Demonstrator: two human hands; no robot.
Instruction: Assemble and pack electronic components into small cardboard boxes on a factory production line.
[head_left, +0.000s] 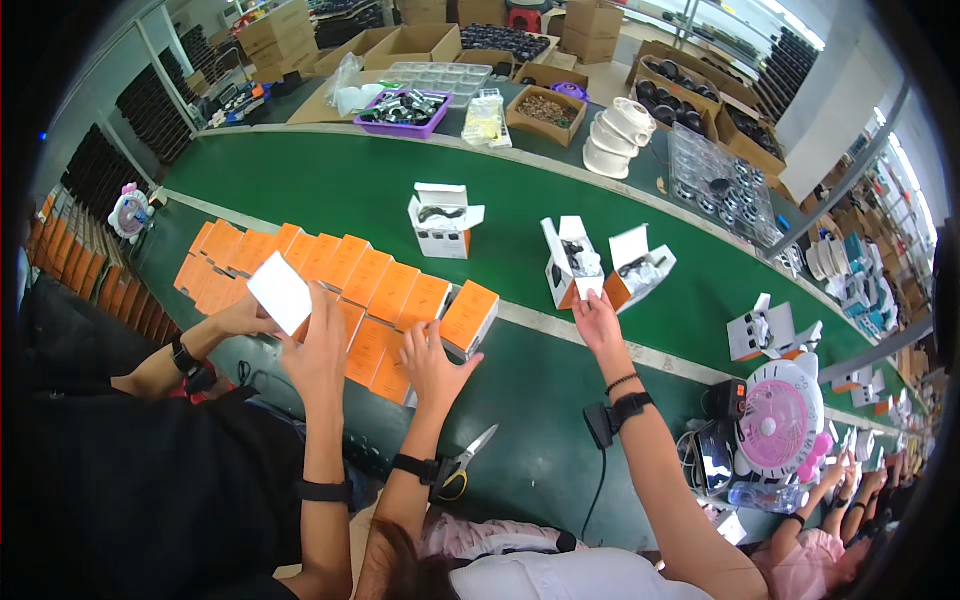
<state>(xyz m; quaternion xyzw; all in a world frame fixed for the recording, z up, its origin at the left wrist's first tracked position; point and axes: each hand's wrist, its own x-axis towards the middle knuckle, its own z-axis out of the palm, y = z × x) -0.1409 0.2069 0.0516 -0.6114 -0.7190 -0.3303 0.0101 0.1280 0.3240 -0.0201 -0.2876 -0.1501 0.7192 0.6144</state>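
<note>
Head view, right hand: right of the frame's centre, thumb and fingers appear to pinch the front flap of an open white box.
Head view, left hand: near the centre, fingers spread at the orange-topped boxes.
Open white box: right of centre, at the green belt's near edge (whether tipped or flat, I cannot tell), beside another open box.
Step in hand: seemingly taking hold of a filled box for closing.
Next move: probably calls for both hands, one steadying the walls, one folding flaps clear of the contents.
</note>
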